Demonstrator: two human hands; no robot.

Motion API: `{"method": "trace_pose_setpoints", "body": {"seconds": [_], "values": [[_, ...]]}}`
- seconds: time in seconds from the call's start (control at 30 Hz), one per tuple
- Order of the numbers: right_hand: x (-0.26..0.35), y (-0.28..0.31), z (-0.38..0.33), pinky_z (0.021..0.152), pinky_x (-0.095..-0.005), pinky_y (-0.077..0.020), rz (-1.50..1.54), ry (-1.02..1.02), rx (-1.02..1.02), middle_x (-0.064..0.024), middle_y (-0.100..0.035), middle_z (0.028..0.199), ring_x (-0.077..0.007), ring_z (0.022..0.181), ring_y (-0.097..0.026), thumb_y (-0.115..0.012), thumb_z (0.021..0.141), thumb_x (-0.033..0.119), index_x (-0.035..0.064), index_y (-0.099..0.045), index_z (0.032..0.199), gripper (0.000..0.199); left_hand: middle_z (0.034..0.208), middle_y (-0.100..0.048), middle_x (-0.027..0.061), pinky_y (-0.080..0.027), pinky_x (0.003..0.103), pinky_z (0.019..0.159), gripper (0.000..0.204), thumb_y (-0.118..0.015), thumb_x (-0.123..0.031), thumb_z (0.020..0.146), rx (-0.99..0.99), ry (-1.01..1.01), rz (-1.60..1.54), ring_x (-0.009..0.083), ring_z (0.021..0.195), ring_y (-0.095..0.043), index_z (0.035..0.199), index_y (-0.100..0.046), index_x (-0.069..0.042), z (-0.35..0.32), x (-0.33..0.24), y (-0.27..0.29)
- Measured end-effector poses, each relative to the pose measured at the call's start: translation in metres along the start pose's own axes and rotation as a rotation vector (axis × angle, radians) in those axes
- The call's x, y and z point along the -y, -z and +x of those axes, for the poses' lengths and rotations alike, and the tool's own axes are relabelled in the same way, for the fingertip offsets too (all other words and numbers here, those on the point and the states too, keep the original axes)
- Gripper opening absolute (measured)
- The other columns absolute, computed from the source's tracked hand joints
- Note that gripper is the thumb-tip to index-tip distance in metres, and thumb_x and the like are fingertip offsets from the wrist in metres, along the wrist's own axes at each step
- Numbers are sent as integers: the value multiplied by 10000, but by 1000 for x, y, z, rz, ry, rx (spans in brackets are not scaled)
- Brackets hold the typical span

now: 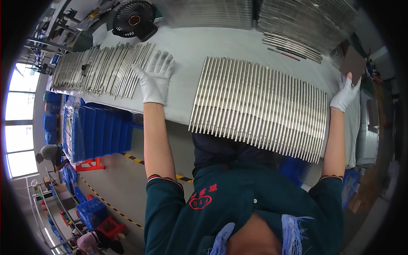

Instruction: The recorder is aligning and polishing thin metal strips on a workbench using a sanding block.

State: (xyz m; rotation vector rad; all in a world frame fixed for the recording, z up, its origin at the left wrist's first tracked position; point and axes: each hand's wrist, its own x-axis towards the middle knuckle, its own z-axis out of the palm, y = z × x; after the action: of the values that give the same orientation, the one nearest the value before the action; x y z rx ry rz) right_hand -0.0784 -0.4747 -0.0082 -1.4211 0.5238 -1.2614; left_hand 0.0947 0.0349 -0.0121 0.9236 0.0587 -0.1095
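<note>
My left hand [156, 78], in a white glove with greyish fingers, lies palm up with its fingers stretched out. It is beside a pile of loose metal rods [108, 70] on the left of the table. At the far right my right hand [346, 97], in a white glove with bare fingertips showing, pinches the lower edge of a flat brown sheet [352, 62]; its material is unclear. Between my hands a wide row of shiny metal rods [259, 106] lies side by side at the table's near edge, slightly overhanging it.
A black fan [134, 20] stands at the back left. Plastic-wrapped stacks [297, 23] line the back, with several rods [293, 46] and a thin red tool [289, 55] in front. Blue crates [106, 131] sit below the table on the left. Two other people are at the lower left.
</note>
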Motion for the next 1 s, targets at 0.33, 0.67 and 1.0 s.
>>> {"method": "trace_pose_setpoints", "body": {"seconds": [0.33,0.67,1.0], "values": [[-10,5,2,1034,-319,-444,17,-13,-21,-120,-484,1420,-217,1265,-501,-644,979,245,-11,-342,1503,657,1389,-486,218,-413,491,1132,999,-463,-761,865,1,14,-49,351,1288,-491,1418,-410,69,0,-3,1],[-12,5,5,1048,-329,-440,51,40,-22,-138,-471,1423,-220,1273,-493,-664,969,227,-36,-315,1500,687,1378,-499,231,-428,491,1115,1010,-473,-765,855,10,19,-57,363,1268,-510,1421,-404,69,3,-1,1],[-35,16,13,982,-378,-507,-140,150,-25,-151,-458,1398,-250,1185,-554,-707,937,170,42,-197,1554,811,1443,-457,232,-412,476,1133,1007,-496,-743,865,-17,16,-61,358,1327,-471,1444,-371,72,11,-3,13]]}}
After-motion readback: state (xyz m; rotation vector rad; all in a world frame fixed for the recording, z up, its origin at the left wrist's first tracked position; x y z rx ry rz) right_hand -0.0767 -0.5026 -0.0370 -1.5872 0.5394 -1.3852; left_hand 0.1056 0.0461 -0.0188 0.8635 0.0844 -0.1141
